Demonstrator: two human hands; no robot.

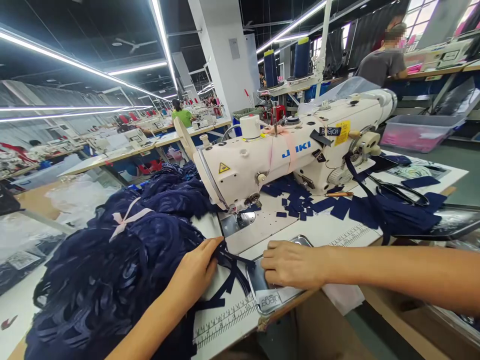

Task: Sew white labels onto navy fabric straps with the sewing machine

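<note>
My left hand (200,260) is closed at the front of the sewing machine bed, fingers on a navy elastic strap (233,272) whose strips trail over the table edge. Beside it on the left lies a big heap of navy straps (127,270), tied with a pale pink ribbon (129,218). My right hand (288,265) is down in a shallow metal tray (252,280), fingers curled; what they hold is hidden. A white label (270,299) shows at the tray's front. The white sewing machine (247,165) stands just behind both hands, its needle area above the metal plate.
Cut navy fabric pieces (296,202) lie behind the tray. Black scissors (403,192) rest on navy cloth at the right, near an orange-handled tool (337,194). A printed ruler (225,320) runs along the table front. Two co-workers sit farther off.
</note>
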